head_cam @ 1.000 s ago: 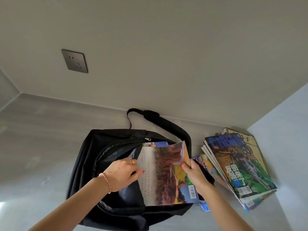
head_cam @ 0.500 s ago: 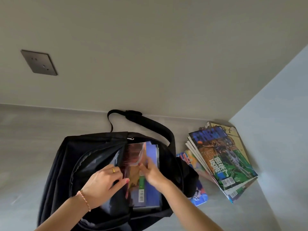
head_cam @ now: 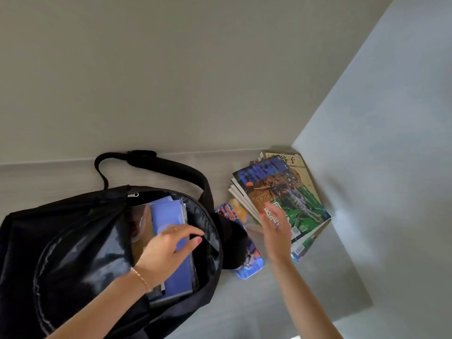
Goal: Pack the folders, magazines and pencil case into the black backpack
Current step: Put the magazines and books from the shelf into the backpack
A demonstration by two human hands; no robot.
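The black backpack (head_cam: 73, 241) lies on the grey desk with its main zip wide open. Inside I see a blue folder (head_cam: 171, 216) and a magazine (head_cam: 140, 228) slid in beside it. My left hand (head_cam: 168, 250) rests in the opening, fingers spread on the folder and touching the right rim. A stack of magazines (head_cam: 288, 192) lies to the right, a basketball cover on top. My right hand (head_cam: 276, 231) hovers open over the stack's near edge, holding nothing. A colourful pencil case (head_cam: 247, 263) lies between bag and stack, partly under the bag's flap.
The desk sits in a corner: a beige wall (head_cam: 195, 69) behind and a pale side panel (head_cam: 391, 143) on the right, right against the magazine stack. The backpack's strap (head_cam: 171, 167) loops toward the back wall. Bare desk surface (head_cam: 269, 302) shows in front.
The magazine held a second ago has gone fully into the backpack. My right hand let go of it and moved right to the magazine stack. My left hand shifted onto the folder.
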